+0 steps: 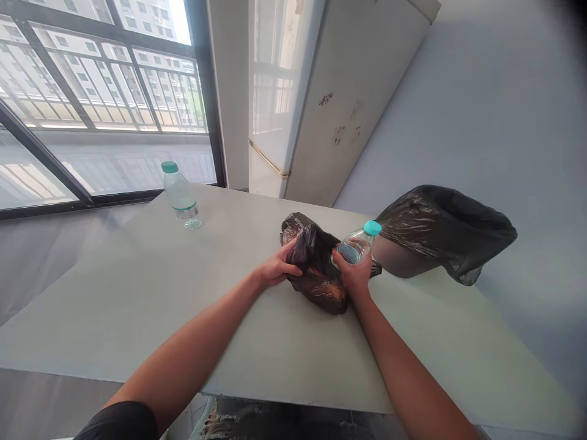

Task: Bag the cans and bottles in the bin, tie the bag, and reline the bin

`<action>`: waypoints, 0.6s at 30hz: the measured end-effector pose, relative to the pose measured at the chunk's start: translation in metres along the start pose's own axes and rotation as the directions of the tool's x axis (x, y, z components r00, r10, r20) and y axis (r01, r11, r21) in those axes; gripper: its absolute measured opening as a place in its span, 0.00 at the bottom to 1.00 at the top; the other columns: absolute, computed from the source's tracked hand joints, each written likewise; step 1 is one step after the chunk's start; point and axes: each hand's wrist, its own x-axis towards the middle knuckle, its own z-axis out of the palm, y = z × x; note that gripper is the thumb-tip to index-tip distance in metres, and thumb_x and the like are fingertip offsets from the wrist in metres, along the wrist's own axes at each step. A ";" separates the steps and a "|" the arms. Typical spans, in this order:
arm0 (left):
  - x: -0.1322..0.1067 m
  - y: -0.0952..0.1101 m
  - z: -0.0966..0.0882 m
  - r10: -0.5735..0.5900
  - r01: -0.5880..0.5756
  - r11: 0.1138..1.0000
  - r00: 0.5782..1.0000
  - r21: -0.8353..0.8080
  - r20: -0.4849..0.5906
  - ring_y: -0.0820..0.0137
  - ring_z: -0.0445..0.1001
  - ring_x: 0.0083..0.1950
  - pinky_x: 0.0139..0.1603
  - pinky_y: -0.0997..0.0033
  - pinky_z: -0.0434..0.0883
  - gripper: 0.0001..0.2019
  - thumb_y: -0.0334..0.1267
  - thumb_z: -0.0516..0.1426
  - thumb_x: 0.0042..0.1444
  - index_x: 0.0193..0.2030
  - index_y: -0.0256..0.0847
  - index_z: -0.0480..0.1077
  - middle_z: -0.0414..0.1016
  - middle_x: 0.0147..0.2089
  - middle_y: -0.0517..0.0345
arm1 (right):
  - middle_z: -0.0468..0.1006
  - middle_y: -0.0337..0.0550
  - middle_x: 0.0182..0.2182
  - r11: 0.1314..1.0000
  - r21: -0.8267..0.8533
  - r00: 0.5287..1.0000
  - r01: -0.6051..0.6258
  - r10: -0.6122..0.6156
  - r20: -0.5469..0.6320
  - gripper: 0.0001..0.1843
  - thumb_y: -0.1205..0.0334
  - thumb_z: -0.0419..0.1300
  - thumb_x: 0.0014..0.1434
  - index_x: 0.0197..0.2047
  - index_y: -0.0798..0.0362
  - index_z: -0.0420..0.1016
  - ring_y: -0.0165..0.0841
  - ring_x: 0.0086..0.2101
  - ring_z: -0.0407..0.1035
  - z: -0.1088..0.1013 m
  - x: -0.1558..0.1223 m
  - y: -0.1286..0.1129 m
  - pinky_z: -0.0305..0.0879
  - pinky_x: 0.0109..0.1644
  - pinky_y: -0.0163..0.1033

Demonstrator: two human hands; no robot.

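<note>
A black plastic bag (321, 292), crumpled and see-through in places, lies on the table in front of me with something orange-brown inside. My left hand (277, 266) grips the bag's gathered upper edge on its left side. In my right hand (355, 272) is a clear plastic bottle (356, 243) with a turquoise cap, tilted to the right, holding what looks like some water. That hand rests against the bag's right side, and the bottle's lower part is hidden behind the fingers and bag.
Another clear bottle (181, 198) with a green cap stands at the table's far left. On the right, a bin (403, 260) lined with a black bag (440, 223) is on the table (137, 287). Behind are a white fridge (339, 91), a wall and a window.
</note>
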 end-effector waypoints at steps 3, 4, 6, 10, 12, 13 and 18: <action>0.000 0.000 0.000 0.004 -0.004 1.000 1.000 0.003 0.003 0.55 0.80 0.57 0.52 0.68 0.75 0.52 0.23 0.72 0.37 0.73 0.47 0.67 0.81 0.59 0.48 | 0.82 0.44 0.42 1.000 0.000 1.000 0.005 -0.005 -0.018 0.30 0.49 0.75 0.50 0.52 0.50 0.70 0.39 0.40 0.79 -0.001 0.001 -0.004 0.78 0.48 0.49; 0.000 0.001 0.000 0.005 -0.005 1.000 1.000 0.003 0.004 0.55 0.80 0.57 0.52 0.68 0.75 0.52 0.23 0.72 0.37 0.73 0.47 0.66 0.81 0.60 0.47 | 0.82 0.44 0.42 1.000 0.014 1.000 0.006 -0.006 -0.030 0.30 0.49 0.75 0.50 0.52 0.50 0.71 0.38 0.39 0.78 -0.001 0.002 -0.007 0.78 0.48 0.49; 0.000 0.000 0.000 0.000 0.000 1.000 1.000 0.003 0.006 0.54 0.79 0.59 0.53 0.67 0.75 0.53 0.23 0.71 0.37 0.74 0.47 0.65 0.80 0.61 0.47 | 0.82 0.44 0.40 0.998 0.056 0.998 0.014 -0.011 -0.058 0.27 0.51 0.75 0.51 0.50 0.51 0.73 0.38 0.38 0.78 -0.002 0.004 -0.014 0.78 0.47 0.48; 0.000 0.000 0.000 0.000 0.000 1.000 1.000 -0.005 0.000 0.52 0.78 0.62 0.57 0.65 0.74 0.54 0.22 0.71 0.37 0.75 0.47 0.65 0.80 0.62 0.47 | 0.81 0.43 0.37 0.989 0.141 0.993 0.040 -0.023 -0.114 0.21 0.53 0.75 0.52 0.43 0.52 0.74 0.36 0.36 0.77 -0.007 0.006 -0.031 0.78 0.44 0.46; 0.001 -0.001 -0.001 0.002 -0.002 1.000 1.000 -0.007 -0.004 0.52 0.77 0.63 0.58 0.65 0.74 0.55 0.21 0.71 0.36 0.75 0.47 0.64 0.79 0.63 0.47 | 0.81 0.41 0.37 0.982 0.179 0.988 0.065 -0.038 -0.148 0.22 0.55 0.75 0.51 0.44 0.50 0.72 0.35 0.35 0.77 -0.011 0.007 -0.042 0.78 0.42 0.45; 0.001 -0.001 -0.001 0.001 -0.001 1.000 1.000 -0.008 -0.007 0.51 0.77 0.63 0.58 0.65 0.74 0.56 0.21 0.71 0.36 0.75 0.47 0.64 0.79 0.63 0.47 | 0.81 0.40 0.37 0.978 0.191 0.984 0.083 -0.050 -0.170 0.23 0.55 0.75 0.51 0.45 0.50 0.71 0.35 0.35 0.77 -0.013 0.007 -0.048 0.78 0.42 0.45; 0.001 -0.002 -0.001 -0.012 0.012 0.999 1.000 -0.035 -0.002 0.53 0.78 0.62 0.55 0.66 0.74 0.55 0.20 0.71 0.35 0.74 0.49 0.66 0.79 0.63 0.48 | 0.78 0.42 0.37 0.947 0.135 0.912 0.291 -0.233 -0.338 0.24 0.57 0.75 0.49 0.45 0.46 0.68 0.42 0.34 0.76 -0.026 0.012 -0.080 0.76 0.42 0.54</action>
